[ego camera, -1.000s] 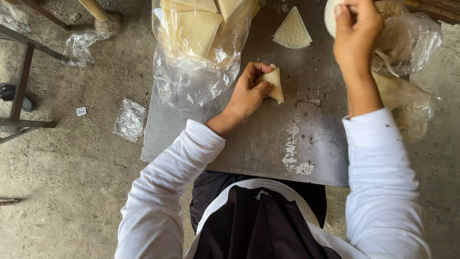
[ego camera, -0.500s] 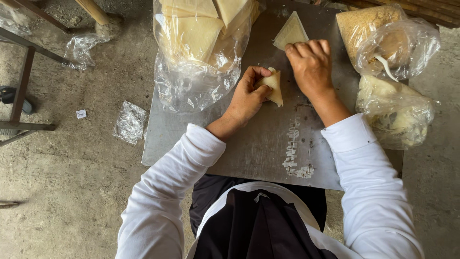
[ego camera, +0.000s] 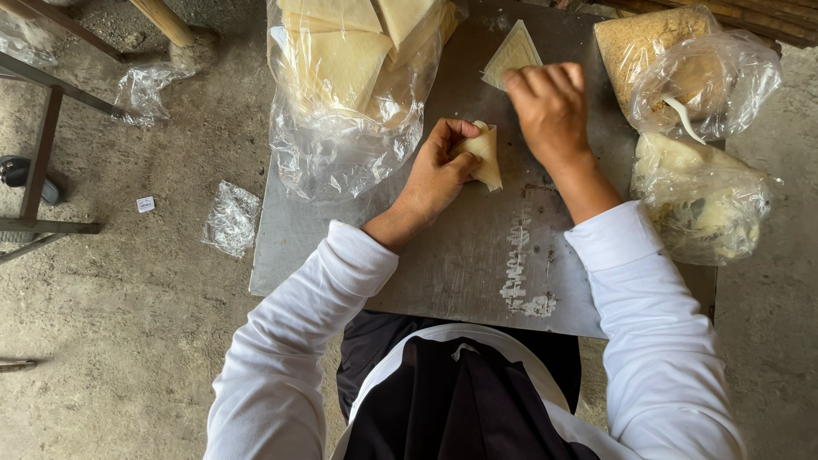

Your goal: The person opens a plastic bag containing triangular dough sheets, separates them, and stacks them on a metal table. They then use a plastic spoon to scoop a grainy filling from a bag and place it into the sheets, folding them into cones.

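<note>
The left hand is cupping a folded pastry cone in a closed grip, mouth upward, mid-worktop; the right hand, fingers curled, apparently empty, is hovering at two o'clock, near the filling bags for reach.

**Bags hem in a small work board**

Bare metal board lies open between the forearms, near the person. A clear bag of pastry sheets blocks the far left; two filled plastic bags wall the right edge. A flat pastry triangle lies beyond the right hand.
</note>
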Demonstrator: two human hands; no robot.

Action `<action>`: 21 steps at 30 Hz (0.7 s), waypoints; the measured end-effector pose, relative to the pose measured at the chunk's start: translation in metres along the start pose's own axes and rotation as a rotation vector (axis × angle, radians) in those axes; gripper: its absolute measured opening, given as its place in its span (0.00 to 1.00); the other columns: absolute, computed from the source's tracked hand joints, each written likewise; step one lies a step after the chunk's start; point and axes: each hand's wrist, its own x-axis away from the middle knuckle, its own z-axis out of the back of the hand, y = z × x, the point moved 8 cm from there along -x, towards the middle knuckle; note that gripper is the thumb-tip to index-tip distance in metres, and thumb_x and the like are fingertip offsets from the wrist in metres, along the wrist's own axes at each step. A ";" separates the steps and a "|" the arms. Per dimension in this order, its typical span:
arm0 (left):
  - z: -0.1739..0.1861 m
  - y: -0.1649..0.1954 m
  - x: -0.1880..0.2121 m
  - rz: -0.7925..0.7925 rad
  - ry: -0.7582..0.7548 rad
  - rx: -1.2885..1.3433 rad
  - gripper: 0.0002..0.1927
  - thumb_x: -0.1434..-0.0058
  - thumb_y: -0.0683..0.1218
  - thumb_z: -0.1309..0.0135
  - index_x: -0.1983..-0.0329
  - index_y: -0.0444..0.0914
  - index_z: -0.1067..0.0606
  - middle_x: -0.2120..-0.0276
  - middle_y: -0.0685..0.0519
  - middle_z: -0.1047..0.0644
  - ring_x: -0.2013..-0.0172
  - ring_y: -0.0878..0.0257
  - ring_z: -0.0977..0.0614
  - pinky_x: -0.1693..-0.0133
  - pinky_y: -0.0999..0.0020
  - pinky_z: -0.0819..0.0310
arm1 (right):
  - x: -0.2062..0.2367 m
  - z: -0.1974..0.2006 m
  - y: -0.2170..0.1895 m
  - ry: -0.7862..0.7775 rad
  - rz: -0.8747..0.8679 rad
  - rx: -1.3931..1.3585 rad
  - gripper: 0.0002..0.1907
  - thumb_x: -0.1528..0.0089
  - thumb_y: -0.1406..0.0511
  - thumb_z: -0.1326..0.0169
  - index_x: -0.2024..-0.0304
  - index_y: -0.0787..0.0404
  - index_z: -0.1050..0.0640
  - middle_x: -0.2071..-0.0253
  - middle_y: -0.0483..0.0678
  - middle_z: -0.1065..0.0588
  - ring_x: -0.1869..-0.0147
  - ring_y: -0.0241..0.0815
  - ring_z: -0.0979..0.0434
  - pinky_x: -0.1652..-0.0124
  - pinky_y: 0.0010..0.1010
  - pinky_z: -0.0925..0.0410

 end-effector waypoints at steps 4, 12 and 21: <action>0.003 0.001 -0.004 -0.019 -0.011 -0.015 0.16 0.36 0.34 0.51 0.47 0.37 0.34 0.50 0.48 0.28 0.49 0.60 0.23 0.49 0.64 0.19 | -0.007 -0.011 0.055 0.028 -0.509 -0.450 0.04 0.28 0.72 0.46 0.54 0.60 0.22 0.62 0.48 0.20 0.60 0.38 0.19 0.64 0.27 0.29; 0.007 -0.003 -0.004 -0.007 -0.017 0.007 0.16 0.36 0.35 0.51 0.46 0.38 0.34 0.50 0.49 0.29 0.49 0.60 0.23 0.49 0.63 0.19 | -0.028 0.011 0.078 0.243 -0.425 -0.551 0.07 0.28 0.77 0.47 0.50 0.66 0.21 0.55 0.49 0.20 0.52 0.43 0.19 0.51 0.36 0.27; 0.009 -0.001 -0.001 -0.024 0.003 0.016 0.16 0.37 0.34 0.50 0.47 0.36 0.34 0.51 0.49 0.29 0.51 0.62 0.23 0.53 0.65 0.20 | -0.013 -0.006 0.009 -0.019 -0.135 -0.067 0.04 0.29 0.69 0.44 0.57 0.58 0.18 0.58 0.44 0.20 0.53 0.42 0.24 0.48 0.36 0.38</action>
